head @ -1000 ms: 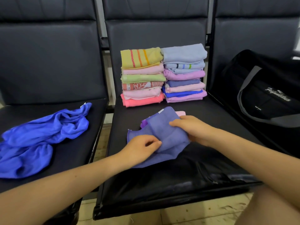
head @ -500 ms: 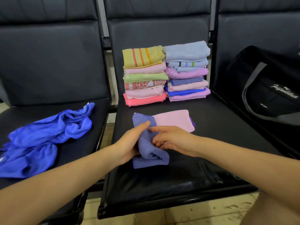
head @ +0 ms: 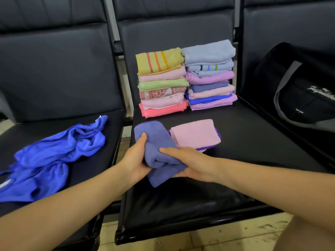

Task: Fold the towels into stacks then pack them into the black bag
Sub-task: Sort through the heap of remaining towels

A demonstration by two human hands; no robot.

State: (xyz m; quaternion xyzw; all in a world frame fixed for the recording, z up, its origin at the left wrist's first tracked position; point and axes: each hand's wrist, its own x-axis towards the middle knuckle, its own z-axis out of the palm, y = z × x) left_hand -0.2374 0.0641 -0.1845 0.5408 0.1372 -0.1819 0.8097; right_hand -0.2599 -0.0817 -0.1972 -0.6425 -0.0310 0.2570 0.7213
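Two hands: both on the purple towel [head: 159, 153], which sits near the front of the middle seat [head: 253, 142]
Left hand [head: 135, 158]: curled around the towel's left side, thumb up on top of the fold
Right hand [head: 192, 163]: fingers wrapped over the towel's right edge, forefinger laid across the cloth
Purple towel: folded into a thick bundle, lifted a bit at the near end, far end still down on the seat
Pink towel [head: 194, 134]: folded flat, just right of the purple towel, touching it, lying on a violet cloth [head: 208, 147] that peeks out at its edges
Left stack [head: 162, 82]: six folded towels at the back of the middle seat, yellow striped one on top, coral one at the bottom
Right stack [head: 210, 75]: pressed right up against the left stack, pale blue on top, lilac at the bottom, slightly taller
Blue cloth [head: 54, 156]: crumpled and unfolded on the seat left of the middle seat
Black bag [head: 299, 91]: on the seat right of the middle seat, grey strap showing, white script on the side, can't tell if it's zipped
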